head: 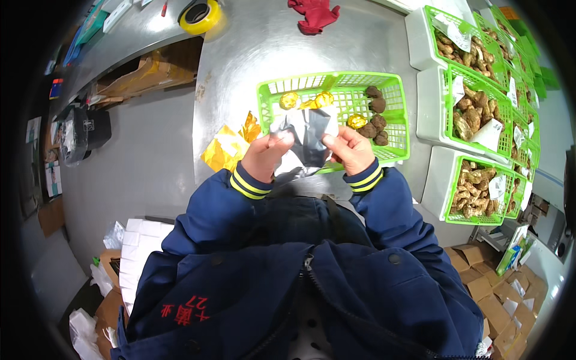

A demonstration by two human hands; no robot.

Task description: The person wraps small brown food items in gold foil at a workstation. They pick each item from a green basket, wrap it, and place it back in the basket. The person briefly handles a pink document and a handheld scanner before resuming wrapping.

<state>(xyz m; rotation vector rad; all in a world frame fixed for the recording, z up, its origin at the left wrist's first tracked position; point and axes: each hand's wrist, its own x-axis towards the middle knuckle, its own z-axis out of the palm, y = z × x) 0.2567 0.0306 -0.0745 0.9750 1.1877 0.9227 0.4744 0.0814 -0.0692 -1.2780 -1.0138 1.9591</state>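
Both hands grip a foil sheet (310, 139), its silver side up, above the near side of a green plastic basket (400, 112). My left hand (266, 152) pinches the sheet's left edge, and my right hand (353, 149) pinches the right edge between thumb and fingers. Inside the basket lie gold foil-wrapped balls (357, 121) and several dark brown truffle-like lumps (377, 105) at the right end. Gold foil sheets (225, 146) rest on the table left of the basket, close to my left hand. The sheet hides part of the basket's interior.
White bins with green baskets of mushrooms (477, 112) line the right side of the steel table (243, 58). A tape roll (200, 17) and a red cloth (315, 15) lie farther back. Cardboard boxes (495, 288) stand at lower right; a dark bin (96, 128) is left.
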